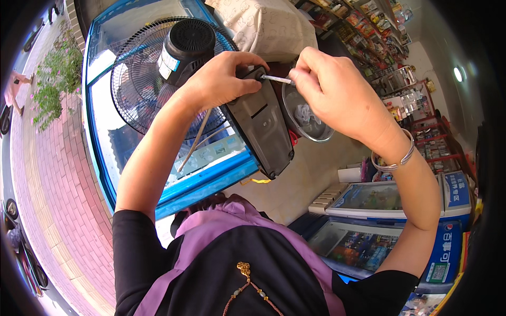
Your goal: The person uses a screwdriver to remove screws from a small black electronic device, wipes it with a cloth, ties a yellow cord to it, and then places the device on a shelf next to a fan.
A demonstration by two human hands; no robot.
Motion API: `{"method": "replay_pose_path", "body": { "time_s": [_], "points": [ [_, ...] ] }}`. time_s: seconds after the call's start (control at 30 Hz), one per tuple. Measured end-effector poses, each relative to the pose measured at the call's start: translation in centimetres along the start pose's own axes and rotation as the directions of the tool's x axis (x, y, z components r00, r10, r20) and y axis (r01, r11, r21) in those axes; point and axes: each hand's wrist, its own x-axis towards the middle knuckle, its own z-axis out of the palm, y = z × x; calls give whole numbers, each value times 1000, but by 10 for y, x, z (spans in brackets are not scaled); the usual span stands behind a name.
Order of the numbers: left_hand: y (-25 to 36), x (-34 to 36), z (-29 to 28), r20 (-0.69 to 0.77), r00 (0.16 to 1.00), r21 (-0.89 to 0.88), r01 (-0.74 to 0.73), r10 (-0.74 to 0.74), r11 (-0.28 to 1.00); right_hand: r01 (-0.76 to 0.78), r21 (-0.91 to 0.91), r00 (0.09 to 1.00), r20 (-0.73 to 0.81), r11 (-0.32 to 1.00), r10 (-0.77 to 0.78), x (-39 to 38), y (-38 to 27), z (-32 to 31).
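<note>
My right hand (332, 92) is closed on a screwdriver (276, 78), its pale shaft reaching to a corner of a dark grey fan base (266, 126); its handle is hidden in my fingers. My left hand (226, 79) grips that base by the same corner, fingers curled over it. A black fan head with a round wire grille (132, 79) lies to the left on a blue-framed glass-topped case (205, 181). A pale cord (192, 147) hangs below my left hand. A round metal-rimmed bowl (311, 121) with crumpled clear plastic inside sits under my right hand.
A patterned cloth-covered object (263, 29) stands behind. Goods shelves (363, 26) line the right, with chest freezers (358, 245) at lower right. A brick pavement (63, 179) with flowering plants (63, 79), a passer-by (18, 89) and parked two-wheelers (23, 247) is at the left.
</note>
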Motion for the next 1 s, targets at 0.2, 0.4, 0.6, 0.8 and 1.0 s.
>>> {"method": "replay_pose_path", "body": {
  "time_s": [0.2, 0.4, 0.6, 0.8, 1.0],
  "points": [
    [-1, -10, -7, 4, 999, -143, 51, -51, 988, 280, -156, 960, 39, 947, -277, -5, -4, -11],
    [-7, -10, -4, -7, 999, -189, 32, -34, 981, 442, -385, 896, 148, 810, -418, -6, -12, -11],
    [-4, -10, 3, -32, 999, -146, -3, -2, 989, -488, 355, 854, 385, 797, 351, 3, -5, -11],
    [-7, -10, 5, -116, 989, -93, -108, 97, 990, -434, 455, 899, 276, 777, 340, -3, 0, -2],
    [2, -17, -4, -25, 996, -185, 74, -80, 980, 332, -446, 933, 25, 831, -360, -15, -9, -3]
  ]
}}
